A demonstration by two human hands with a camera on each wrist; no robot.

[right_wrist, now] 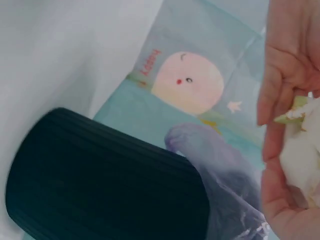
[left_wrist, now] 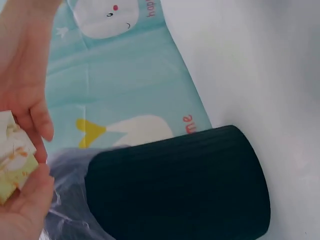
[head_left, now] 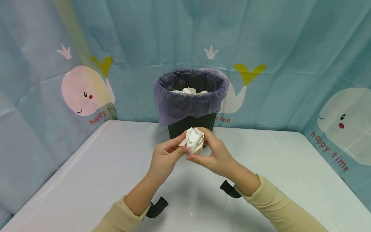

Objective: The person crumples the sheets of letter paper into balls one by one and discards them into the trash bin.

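A crumpled ball of white paper (head_left: 193,140) is held up between both hands, in front of the bin. My left hand (head_left: 166,156) grips its left side with thumb and fingers. On the other side, my right hand (head_left: 215,154) holds it with the thumb below and fingers over the top. Yellowish patches and orange-brown marks show on the paper (left_wrist: 15,155) in the left wrist view. In the right wrist view the paper (right_wrist: 302,155) is cut off by the frame's edge, with a green-yellow corner sticking out.
Behind the hands stands a dark ribbed bin (head_left: 191,124) with a purple plastic liner (head_left: 188,104) folded over its rim. Crumpled papers (head_left: 189,91) lie inside it. A white table (head_left: 116,167) carries the bin, and a blue printed curtain (head_left: 139,38) surrounds the back and sides.
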